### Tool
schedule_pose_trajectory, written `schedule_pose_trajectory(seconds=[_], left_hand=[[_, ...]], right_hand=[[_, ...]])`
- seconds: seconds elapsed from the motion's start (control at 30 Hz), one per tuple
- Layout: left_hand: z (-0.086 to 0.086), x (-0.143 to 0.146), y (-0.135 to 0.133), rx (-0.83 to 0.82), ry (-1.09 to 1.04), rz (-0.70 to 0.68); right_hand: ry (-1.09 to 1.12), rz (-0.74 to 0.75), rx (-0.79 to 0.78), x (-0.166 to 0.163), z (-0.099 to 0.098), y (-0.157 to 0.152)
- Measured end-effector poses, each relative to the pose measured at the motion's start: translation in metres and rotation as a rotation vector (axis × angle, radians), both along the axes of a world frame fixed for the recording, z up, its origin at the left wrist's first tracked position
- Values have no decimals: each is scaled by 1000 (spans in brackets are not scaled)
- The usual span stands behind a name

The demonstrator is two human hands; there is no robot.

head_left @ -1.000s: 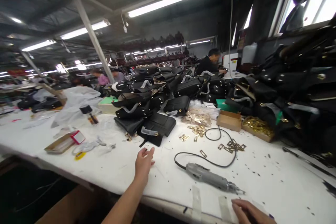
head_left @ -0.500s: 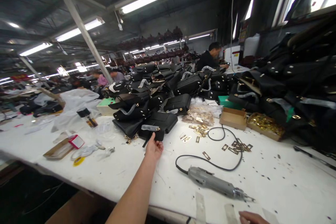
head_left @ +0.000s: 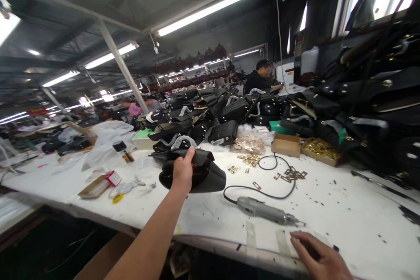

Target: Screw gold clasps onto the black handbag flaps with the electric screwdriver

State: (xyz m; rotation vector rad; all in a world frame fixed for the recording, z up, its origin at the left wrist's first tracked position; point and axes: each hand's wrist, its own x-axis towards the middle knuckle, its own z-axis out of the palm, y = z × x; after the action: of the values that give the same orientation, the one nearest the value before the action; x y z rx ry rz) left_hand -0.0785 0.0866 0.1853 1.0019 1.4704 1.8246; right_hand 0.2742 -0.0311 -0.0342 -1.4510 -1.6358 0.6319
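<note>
Already raised over the tabletop [head_left: 328,201]: black handbag [head_left: 206,177], clasped in left grip [head_left: 182,174]. Right grip [head_left: 320,259] open, flat at five o'clock; electric screwdriver [head_left: 264,211] untouched.

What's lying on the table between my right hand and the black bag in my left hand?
Between the black bag and your right hand lies a grey power screwdriver with its black cord, seen in the head view.

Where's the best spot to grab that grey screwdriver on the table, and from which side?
Grip the thick grey barrel of the screwdriver from above with the right hand, which rests open near it. It lies flat, bit pointing right, cord leaving its left end, so the mid-barrel is clear.
</note>
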Motion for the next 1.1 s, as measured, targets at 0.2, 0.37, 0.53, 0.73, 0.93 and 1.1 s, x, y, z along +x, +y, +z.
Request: schedule_pose_trajectory(seconds=[0.2, 0.37, 0.53, 0.73, 0.93, 1.1], left_hand=[[-10, 58, -151, -217, 414, -142], [-35, 94, -226, -344, 341, -412], [-41, 94, -259, -174, 593, -480], [-60, 73, -244, 116, 1020, 5], [-96, 88, -207, -40, 1248, -452], [-114, 114, -196, -66, 1200, -560]], right_hand=[[64, 226, 387, -57, 97, -37], [201, 569, 391, -87, 143, -67], [422, 550, 34, -66, 124, -91], [565, 415, -282, -34, 99, -103], [633, 396, -454, -22, 76, -116], [383, 295, -336, 10, 82, -102]])
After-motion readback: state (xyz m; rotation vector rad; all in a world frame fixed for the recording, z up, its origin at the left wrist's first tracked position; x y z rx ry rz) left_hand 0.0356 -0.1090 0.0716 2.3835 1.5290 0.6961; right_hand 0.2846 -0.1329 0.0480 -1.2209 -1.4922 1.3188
